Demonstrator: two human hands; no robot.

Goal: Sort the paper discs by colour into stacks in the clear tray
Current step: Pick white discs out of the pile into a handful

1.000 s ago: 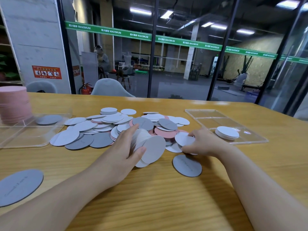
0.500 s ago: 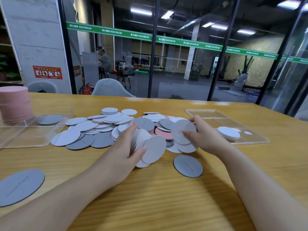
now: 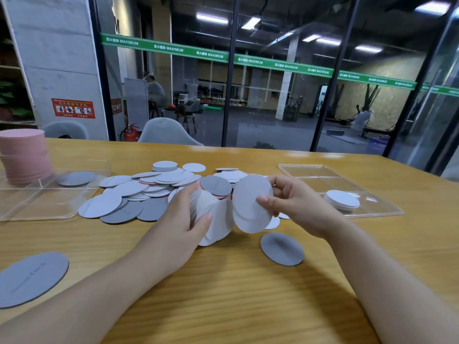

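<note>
A loose pile of white, grey and pink paper discs (image 3: 149, 189) covers the middle of the wooden table. My left hand (image 3: 183, 219) grips an upright bunch of white discs (image 3: 216, 217) at the pile's near edge. My right hand (image 3: 293, 202) pinches white discs (image 3: 250, 202), lifted and tilted, right beside that bunch. A clear tray (image 3: 372, 212) at the right holds a short stack of white discs (image 3: 342, 199). A second clear tray (image 3: 37, 202) at the left holds a tall pink stack (image 3: 24, 155) and one grey disc (image 3: 75, 178).
A single grey disc (image 3: 282, 248) lies on the table below my right hand. Another grey disc (image 3: 32, 279) lies near the left front edge. Glass wall panels and a grey chair (image 3: 166, 132) stand beyond the table's far edge.
My right hand picked white discs out of the pile, lifted them and brought them left toward the bunch in my left hand. The left hand stayed put.
</note>
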